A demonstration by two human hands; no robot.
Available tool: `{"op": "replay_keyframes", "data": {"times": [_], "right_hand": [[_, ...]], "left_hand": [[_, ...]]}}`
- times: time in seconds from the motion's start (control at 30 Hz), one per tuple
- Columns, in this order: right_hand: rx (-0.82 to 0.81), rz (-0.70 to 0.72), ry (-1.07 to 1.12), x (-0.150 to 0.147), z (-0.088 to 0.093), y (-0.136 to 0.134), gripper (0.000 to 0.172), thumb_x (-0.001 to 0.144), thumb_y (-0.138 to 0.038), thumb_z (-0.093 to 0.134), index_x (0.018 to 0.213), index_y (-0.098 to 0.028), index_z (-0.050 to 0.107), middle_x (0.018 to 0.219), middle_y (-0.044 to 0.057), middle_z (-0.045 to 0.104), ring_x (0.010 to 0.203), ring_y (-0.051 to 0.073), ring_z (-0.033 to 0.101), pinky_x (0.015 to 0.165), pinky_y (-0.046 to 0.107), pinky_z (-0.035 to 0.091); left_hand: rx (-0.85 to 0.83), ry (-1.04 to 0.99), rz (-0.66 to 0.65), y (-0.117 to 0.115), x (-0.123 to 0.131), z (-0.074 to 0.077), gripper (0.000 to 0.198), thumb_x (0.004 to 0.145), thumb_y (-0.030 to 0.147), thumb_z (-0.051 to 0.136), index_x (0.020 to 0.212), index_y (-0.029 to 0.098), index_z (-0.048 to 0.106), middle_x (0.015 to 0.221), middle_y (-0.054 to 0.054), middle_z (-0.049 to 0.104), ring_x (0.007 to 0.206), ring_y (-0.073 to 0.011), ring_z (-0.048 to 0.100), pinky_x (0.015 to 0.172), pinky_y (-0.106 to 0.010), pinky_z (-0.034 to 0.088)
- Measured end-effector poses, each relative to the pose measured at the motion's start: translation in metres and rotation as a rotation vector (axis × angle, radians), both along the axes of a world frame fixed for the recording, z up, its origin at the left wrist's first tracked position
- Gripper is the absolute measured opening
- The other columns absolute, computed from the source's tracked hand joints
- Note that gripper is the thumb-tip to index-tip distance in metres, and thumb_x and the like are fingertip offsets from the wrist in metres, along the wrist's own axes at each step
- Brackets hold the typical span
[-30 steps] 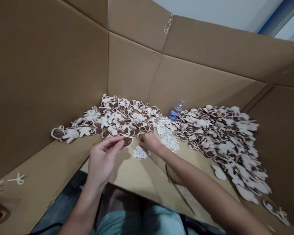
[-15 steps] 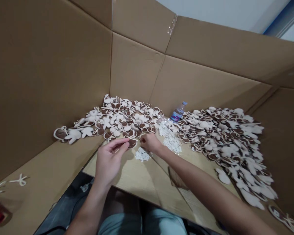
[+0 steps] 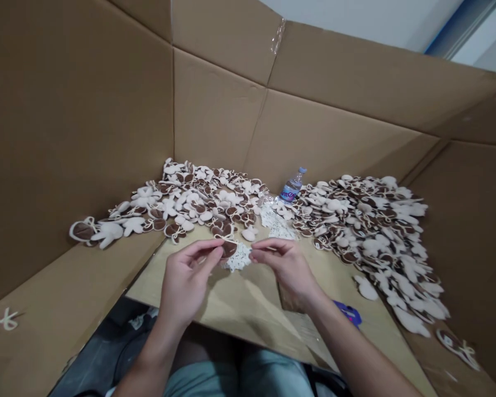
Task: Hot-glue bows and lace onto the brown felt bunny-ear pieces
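My left hand (image 3: 188,281) pinches a brown, bunny-shaped fabric piece (image 3: 229,251) with a cream cord bow, held above the table between thumb and forefinger. To its right, my right hand (image 3: 287,267) is closed in a pinch, its fingertips a short gap from the piece. Whatever is between those fingertips is too small to make out. Under and between the hands lies a small heap of white printed bits (image 3: 240,258). A pale fabric piece (image 3: 249,234) rests just beyond them.
Similar brown and white pieces form a left heap (image 3: 194,193) and a larger right heap (image 3: 376,231). Between them stand a water bottle (image 3: 290,189) and more white bits (image 3: 276,223). A purple object (image 3: 348,314) lies beside my right forearm. Cardboard walls (image 3: 219,105) surround the table.
My right hand has moved back from the small white heap to beside the bunny-shaped piece. My left hand still holds the piece. The view has shifted slightly, and the purple object now shows.
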State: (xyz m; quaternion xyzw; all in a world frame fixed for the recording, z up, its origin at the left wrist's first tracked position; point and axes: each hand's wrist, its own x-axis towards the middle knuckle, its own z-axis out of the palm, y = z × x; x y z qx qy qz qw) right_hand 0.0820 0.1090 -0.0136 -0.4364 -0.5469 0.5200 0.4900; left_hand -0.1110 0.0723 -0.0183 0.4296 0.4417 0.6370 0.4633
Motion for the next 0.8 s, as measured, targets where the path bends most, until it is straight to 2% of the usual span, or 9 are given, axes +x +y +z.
{"op": "replay_keyframes", "data": {"times": [0.1,0.2,0.37,0.57,0.67,0.8], "right_hand": [[-0.016,-0.023,0.128,0.0,0.001,-0.027,0.024,0.072,-0.03,0.082,0.095,-0.025,0.078,0.076,0.001,0.076,0.07,0.013,0.068,0.07,0.025,0.054],[0.041,-0.091,0.121,-0.002,-0.005,-0.046,0.022,0.08,-0.033,0.076,0.101,-0.025,0.076,0.074,0.0,0.072,0.07,0.01,0.064,0.067,0.021,0.05],[0.103,-0.26,0.134,-0.008,-0.021,-0.062,0.011,0.08,-0.031,0.076,0.085,-0.021,0.074,0.067,-0.003,0.066,0.06,0.008,0.056,0.056,0.017,0.045],[0.133,-0.468,0.218,-0.014,-0.018,-0.073,0.012,0.068,-0.022,0.084,0.073,-0.02,0.073,0.071,0.002,0.075,0.066,0.014,0.069,0.063,0.021,0.055],[0.27,-0.488,0.175,-0.016,-0.012,-0.079,0.007,0.072,-0.017,0.08,0.074,-0.021,0.074,0.074,0.003,0.076,0.07,0.016,0.071,0.067,0.024,0.057],[0.532,-0.408,0.005,-0.015,-0.01,-0.083,0.013,0.079,-0.01,0.072,0.081,-0.023,0.073,0.08,0.003,0.071,0.078,0.017,0.067,0.068,0.029,0.054]], "left_hand": [[0.003,0.026,-0.028,-0.006,0.006,0.003,0.019,0.075,0.031,0.08,0.091,0.022,0.078,0.088,-0.001,0.078,0.08,-0.0154,0.074,0.075,-0.019,0.059],[0.001,0.079,-0.032,-0.01,0.01,0.004,0.019,0.073,0.029,0.082,0.091,0.021,0.078,0.088,-0.002,0.079,0.082,-0.0154,0.074,0.075,-0.017,0.058],[0.017,0.154,-0.041,-0.015,0.016,0.011,0.015,0.076,0.028,0.079,0.09,0.022,0.078,0.087,-0.002,0.078,0.08,-0.0151,0.073,0.072,-0.017,0.059],[0.169,0.22,-0.075,-0.025,0.023,0.021,0.01,0.08,0.02,0.073,0.088,0.024,0.078,0.097,-0.002,0.075,0.089,-0.0157,0.073,0.077,-0.017,0.06],[0.207,0.219,-0.066,-0.029,0.026,0.021,0.016,0.078,0.017,0.074,0.091,0.025,0.078,0.104,-0.002,0.072,0.089,-0.0155,0.073,0.078,-0.018,0.061],[0.279,0.303,-0.032,-0.032,0.029,0.018,0.023,0.074,0.013,0.076,0.093,0.026,0.077,0.104,-0.001,0.07,0.092,-0.0157,0.071,0.082,-0.02,0.061]]}}
